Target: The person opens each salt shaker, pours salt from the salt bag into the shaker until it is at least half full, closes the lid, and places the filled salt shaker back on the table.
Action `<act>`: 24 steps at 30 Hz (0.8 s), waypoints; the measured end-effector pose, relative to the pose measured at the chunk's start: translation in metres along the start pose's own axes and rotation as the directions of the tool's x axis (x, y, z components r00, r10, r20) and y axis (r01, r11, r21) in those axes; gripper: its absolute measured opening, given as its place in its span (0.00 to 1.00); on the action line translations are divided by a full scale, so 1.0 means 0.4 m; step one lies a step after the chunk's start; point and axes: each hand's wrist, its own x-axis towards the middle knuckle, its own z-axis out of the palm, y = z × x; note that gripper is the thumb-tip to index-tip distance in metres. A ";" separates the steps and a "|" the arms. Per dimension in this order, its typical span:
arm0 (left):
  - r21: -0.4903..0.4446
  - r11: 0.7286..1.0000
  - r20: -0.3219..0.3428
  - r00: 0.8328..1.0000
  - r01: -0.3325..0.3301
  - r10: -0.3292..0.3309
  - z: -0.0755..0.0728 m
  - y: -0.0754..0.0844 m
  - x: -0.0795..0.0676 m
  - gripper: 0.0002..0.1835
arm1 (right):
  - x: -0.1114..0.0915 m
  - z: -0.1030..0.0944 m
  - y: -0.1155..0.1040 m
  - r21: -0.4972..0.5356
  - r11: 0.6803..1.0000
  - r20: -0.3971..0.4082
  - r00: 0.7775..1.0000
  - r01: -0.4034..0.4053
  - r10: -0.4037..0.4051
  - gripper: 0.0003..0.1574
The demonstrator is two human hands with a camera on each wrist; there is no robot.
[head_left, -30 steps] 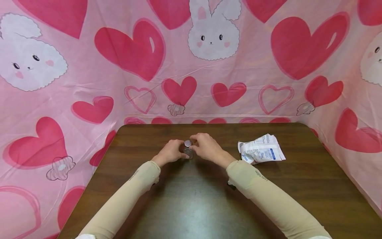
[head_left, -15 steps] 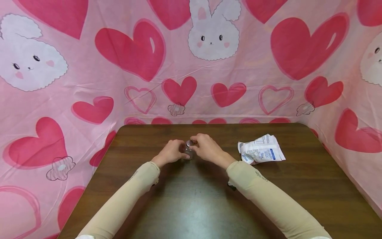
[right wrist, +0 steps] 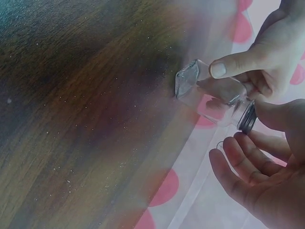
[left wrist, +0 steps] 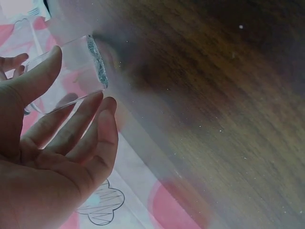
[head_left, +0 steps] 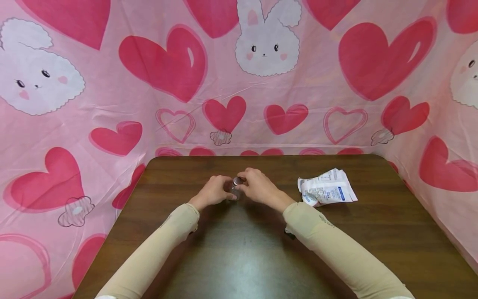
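A small clear glass bottle (head_left: 234,192) with a dark metallic screw cap (head_left: 237,181) stands near the far edge of the table, between both hands. My left hand (head_left: 214,189) grips the bottle's body from the left, thumb on the near side. On the other side my right hand (head_left: 258,185) pinches the cap between thumb and fingers. The right wrist view shows the cap (right wrist: 247,117) under the right thumb, while the left thumb presses the angular glass body (right wrist: 209,102). Through the glass (left wrist: 76,62) in the left wrist view, nothing shows inside.
To the right of the hands lies a crumpled white packet (head_left: 328,187) with blue print. The brown wooden table (head_left: 239,249) ends at a pink cloth backdrop (head_left: 257,91) with hearts and rabbits.
The cap has shifted slightly to the right, so the bottle leans a little that way. The right fingers have changed position around the cap. The left hand and packet stay put.
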 end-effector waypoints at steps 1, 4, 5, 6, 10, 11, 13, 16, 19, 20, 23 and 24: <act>0.002 1.000 0.000 1.000 -0.001 0.001 0.000 0.001 -0.001 0.17 | 0.000 0.000 0.000 0.001 1.000 0.001 1.000 0.001 -0.001 0.15; 0.007 1.000 0.002 1.000 0.000 0.000 -0.001 0.003 -0.002 0.17 | 0.001 0.001 -0.001 0.006 1.000 0.002 1.000 0.000 0.000 0.15; 0.008 1.000 0.003 1.000 0.002 -0.002 -0.001 0.005 -0.003 0.17 | 0.001 0.001 -0.001 0.006 1.000 0.003 1.000 -0.002 0.002 0.16; 0.012 1.000 0.004 1.000 0.002 -0.002 -0.002 0.006 -0.003 0.17 | 0.001 0.002 -0.001 0.009 1.000 0.002 1.000 -0.002 0.002 0.16; 0.024 1.000 0.000 1.000 0.005 -0.005 -0.003 0.012 -0.003 0.16 | 0.002 0.003 0.000 0.021 1.000 -0.001 1.000 0.000 0.000 0.15; 0.025 1.000 -0.001 1.000 0.005 -0.004 -0.003 0.013 -0.003 0.16 | 0.002 0.004 0.001 0.025 1.000 -0.001 1.000 0.003 -0.003 0.15; 0.026 1.000 -0.005 1.000 -0.001 0.002 -0.003 0.014 -0.003 0.15 | 0.004 0.004 0.003 0.029 1.000 -0.004 1.000 0.009 -0.009 0.14; 0.025 1.000 -0.009 1.000 -0.008 0.009 -0.002 0.014 -0.003 0.15 | 0.005 0.004 0.006 0.035 0.999 -0.005 1.000 0.019 -0.019 0.14; 0.022 1.000 -0.010 1.000 -0.013 0.013 -0.001 0.013 -0.003 0.14 | 0.005 0.004 0.008 0.032 0.999 -0.003 1.000 0.031 -0.030 0.14; 0.022 1.000 -0.011 1.000 -0.015 0.015 0.000 0.013 -0.002 0.15 | 0.005 0.004 0.009 0.029 0.999 -0.001 0.999 0.036 -0.036 0.14; 0.013 1.000 -0.010 1.000 -0.017 0.017 0.001 0.013 -0.003 0.15 | 0.005 0.003 0.011 0.017 0.998 0.003 0.998 0.059 -0.059 0.14; 0.011 1.000 -0.009 1.000 -0.017 0.017 0.001 0.012 -0.002 0.15 | 0.005 0.003 0.012 0.016 0.998 0.005 0.998 0.068 -0.068 0.14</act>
